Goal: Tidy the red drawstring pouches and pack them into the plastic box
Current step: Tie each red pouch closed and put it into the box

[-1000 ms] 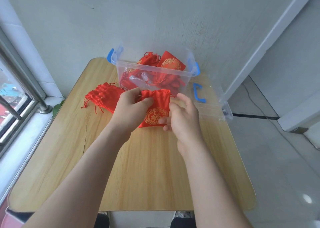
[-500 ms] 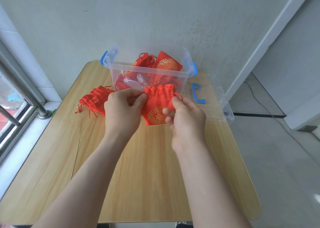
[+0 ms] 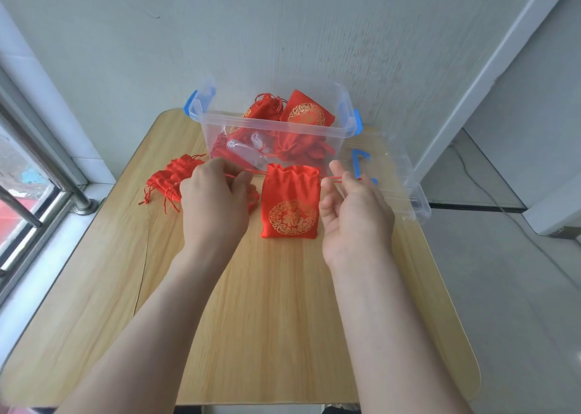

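A red drawstring pouch (image 3: 290,202) with a gold round emblem hangs between my hands, just in front of the clear plastic box (image 3: 344,105). My left hand (image 3: 217,199) pinches its left drawstring and my right hand (image 3: 355,209) pinches the right one; both strings are pulled taut sideways and the pouch's mouth is gathered. Several red pouches (image 3: 305,114) lie inside the box. A pile of loose red pouches (image 3: 171,177) sits on the wooden table (image 3: 267,319) to the left, partly hidden behind my left hand.
The box's clear lid (image 3: 402,177) with blue clips lies on the table's right side, reaching past the edge. A white wall stands right behind the box. A window with a metal rail (image 3: 47,177) runs along the left. Floor drops away on the right.
My hands have moved apart from the pouch's body to its drawstrings and pulled them outward, gathering the mouth. The pouch now hangs upright between them.
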`<state>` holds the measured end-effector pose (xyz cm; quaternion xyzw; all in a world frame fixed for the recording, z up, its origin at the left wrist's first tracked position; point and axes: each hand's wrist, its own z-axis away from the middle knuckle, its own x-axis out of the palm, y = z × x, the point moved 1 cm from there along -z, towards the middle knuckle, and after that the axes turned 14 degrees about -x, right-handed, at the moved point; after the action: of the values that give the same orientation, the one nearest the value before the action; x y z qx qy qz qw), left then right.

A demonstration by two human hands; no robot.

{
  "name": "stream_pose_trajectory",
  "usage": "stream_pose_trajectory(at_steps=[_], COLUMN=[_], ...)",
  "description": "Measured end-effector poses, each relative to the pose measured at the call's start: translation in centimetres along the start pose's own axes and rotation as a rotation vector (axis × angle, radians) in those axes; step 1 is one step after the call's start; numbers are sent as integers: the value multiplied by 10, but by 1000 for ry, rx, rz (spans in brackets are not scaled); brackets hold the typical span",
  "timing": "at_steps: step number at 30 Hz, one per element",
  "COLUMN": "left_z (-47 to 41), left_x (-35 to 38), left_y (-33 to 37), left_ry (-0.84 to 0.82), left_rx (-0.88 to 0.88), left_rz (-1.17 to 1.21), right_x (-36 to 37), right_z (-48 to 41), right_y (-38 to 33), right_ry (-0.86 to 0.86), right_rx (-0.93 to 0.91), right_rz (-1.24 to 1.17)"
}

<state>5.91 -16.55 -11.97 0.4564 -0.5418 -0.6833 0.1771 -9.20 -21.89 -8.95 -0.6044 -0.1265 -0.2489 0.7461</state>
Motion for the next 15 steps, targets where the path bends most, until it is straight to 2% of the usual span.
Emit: stream_pose_trajectory(at_steps=[5, 11, 15], left_z=[2, 2, 3], left_x=[1, 6, 7], left_y=[5, 11, 17], left_ry=[-51, -93, -78], left_rx=[-120, -240, -347], left_rz=[96, 325, 534], right_x=[-6, -8, -11], right_z=[-5, -11, -12], right_y=[5, 10, 4], right_ry=[33, 9, 130], right_rx=[46, 118, 99], right_rz=[83, -83, -127])
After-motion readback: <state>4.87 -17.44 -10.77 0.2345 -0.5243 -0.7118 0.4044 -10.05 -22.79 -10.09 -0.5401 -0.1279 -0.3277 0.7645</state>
